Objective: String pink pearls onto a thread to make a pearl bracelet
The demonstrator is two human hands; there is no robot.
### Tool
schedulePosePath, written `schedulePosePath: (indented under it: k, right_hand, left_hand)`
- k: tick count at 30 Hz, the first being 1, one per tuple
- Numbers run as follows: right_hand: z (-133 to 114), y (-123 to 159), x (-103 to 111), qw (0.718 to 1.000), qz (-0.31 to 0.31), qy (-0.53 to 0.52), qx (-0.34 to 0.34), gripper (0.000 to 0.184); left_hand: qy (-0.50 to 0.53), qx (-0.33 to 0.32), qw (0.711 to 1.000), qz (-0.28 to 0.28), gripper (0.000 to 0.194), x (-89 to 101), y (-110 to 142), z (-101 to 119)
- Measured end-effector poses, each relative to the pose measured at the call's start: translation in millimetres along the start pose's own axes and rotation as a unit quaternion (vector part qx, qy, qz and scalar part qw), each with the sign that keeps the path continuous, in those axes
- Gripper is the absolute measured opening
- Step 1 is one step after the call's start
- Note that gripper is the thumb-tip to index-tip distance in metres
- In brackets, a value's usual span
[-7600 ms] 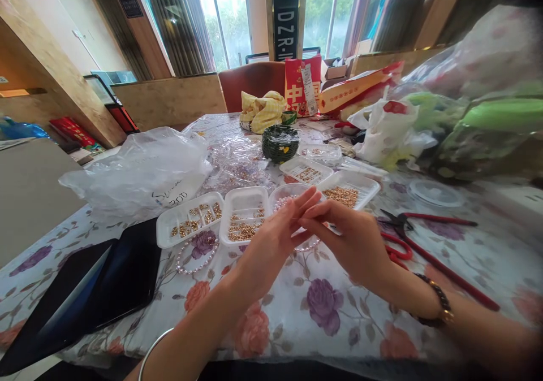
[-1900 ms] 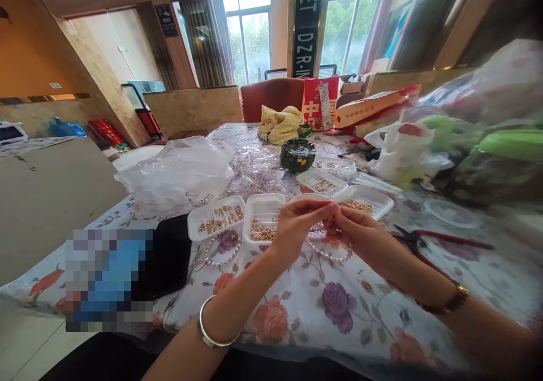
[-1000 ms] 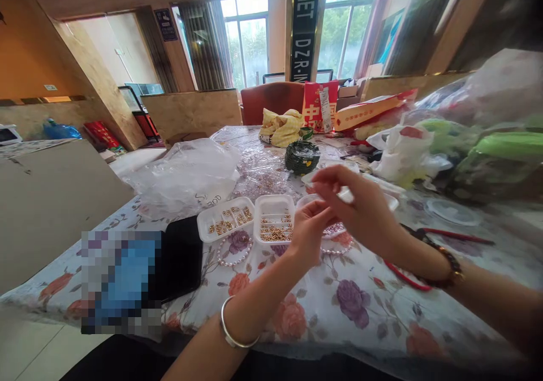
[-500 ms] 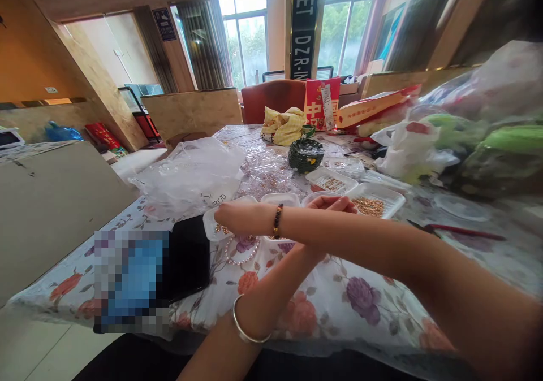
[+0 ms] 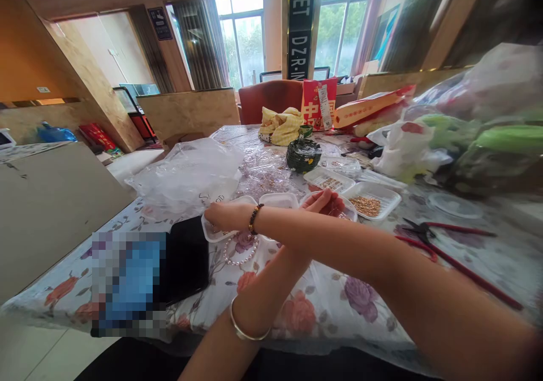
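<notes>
My forearms cross, the right one over the left. My left hand (image 5: 324, 203) is at a white plastic tray (image 5: 353, 211) right of the middle, its fingers pinched together; what they hold, if anything, I cannot make out. Small shiny pieces show beside those fingers. Over the leftmost white tray (image 5: 207, 234), my right hand (image 5: 223, 216) points downward, its fingertips hidden behind the hand. A string of pearl-like beads (image 5: 241, 263) lies in a loop just in front of that tray. Between my hands stands another white tray (image 5: 278, 200), partly covered by my right forearm.
A tray of gold-coloured pieces (image 5: 365, 206) stands right of my left hand, red-handled pliers (image 5: 428, 235) nearer me. A black phone-like slab (image 5: 186, 256) lies left. Behind are a clear plastic bag (image 5: 186, 169), a dark green coil (image 5: 303, 155) and bulky bags (image 5: 500, 143).
My right hand and forearm have shifted left, baring more of the pliers. My left hand's fingers are raised and drawn closer together over the tray. The view has shifted slightly.
</notes>
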State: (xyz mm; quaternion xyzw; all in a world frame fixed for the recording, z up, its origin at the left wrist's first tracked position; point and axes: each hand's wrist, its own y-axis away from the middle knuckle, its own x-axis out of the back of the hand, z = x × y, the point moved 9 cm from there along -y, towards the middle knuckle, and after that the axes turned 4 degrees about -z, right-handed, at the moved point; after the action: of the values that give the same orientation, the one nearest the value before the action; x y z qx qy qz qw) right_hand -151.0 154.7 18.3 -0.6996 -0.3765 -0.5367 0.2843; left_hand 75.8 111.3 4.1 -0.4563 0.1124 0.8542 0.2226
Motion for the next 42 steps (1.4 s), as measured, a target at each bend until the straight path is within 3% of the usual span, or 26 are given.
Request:
schedulePosePath:
  k: [12,23,29,34,42]
  right_hand:
    - [-10.2,-0.1,-9.1,0.998,-0.06,-0.009,-0.012,0.03]
    - [-24.6,15.5,-8.3,0.979,-0.105,0.167,0.055,0.028]
    - [-31.5,28.6,2.5,0.976,-0.078,0.194,0.066,0.025]
    - [-34.1,36.7,15.0,0.98,-0.035,0.184,0.067,0.01]
    - [-47.8,45.2,39.2,0.98,0.08,0.13,0.126,0.02]
  left_hand:
    - [0.002,0.006,1.0,-0.002,0.012,-1.0,0.2,0.5]
    - [-0.002,-0.014,0.999,-0.032,0.014,-6.3,1.7,3.4]
    - [-0.059,-0.012,0.993,-0.101,0.019,-13.6,1.4,0.5]
    - [-0.106,-0.009,0.987,-0.121,0.021,-15.9,2.8,-2.8]
    - [-0.138,0.016,0.983,-0.119,0.024,-21.6,7.2,-10.6]
